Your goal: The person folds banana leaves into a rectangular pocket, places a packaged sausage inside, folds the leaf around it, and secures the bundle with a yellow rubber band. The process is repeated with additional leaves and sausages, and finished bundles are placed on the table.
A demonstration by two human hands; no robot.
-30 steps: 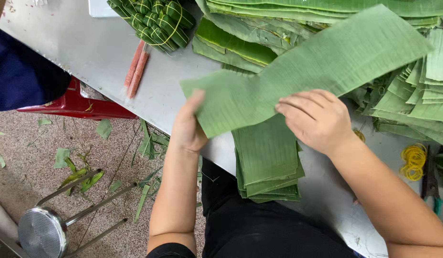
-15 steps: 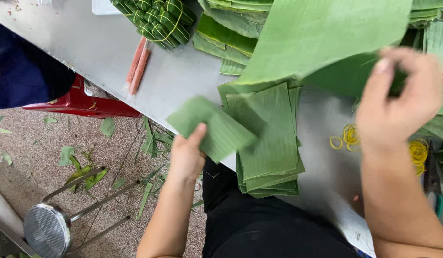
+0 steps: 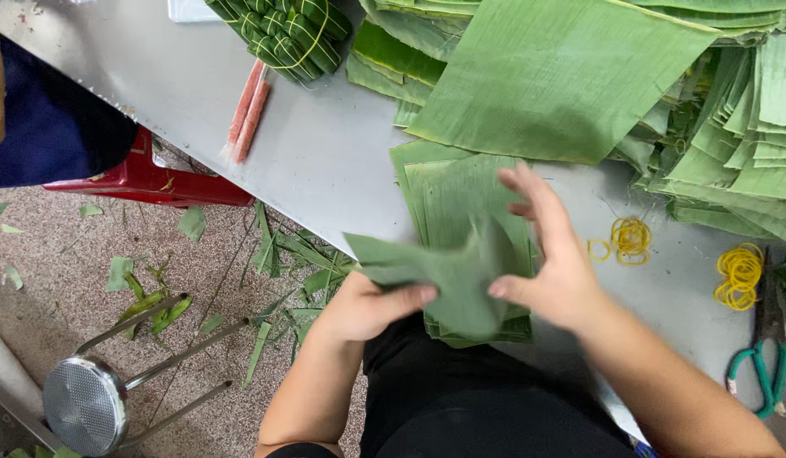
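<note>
Over the leaf stack, left hand and right hand grips clamped on folded leaf piece, yellow rubber bands beside

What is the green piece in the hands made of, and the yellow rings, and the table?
The green piece looks like a cut plant leaf, matt, with fine lines, bending softly. The yellow rings seem to be rubber bands: thin, floppy loops. The table looks like smooth grey metal with a dull shine.

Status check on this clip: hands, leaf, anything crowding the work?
Left hand and right hand both pinching one cut leaf piece, bent, above the leaf stack. Big leaf lies behind; rubber bands to the right. Nothing blocking.
</note>
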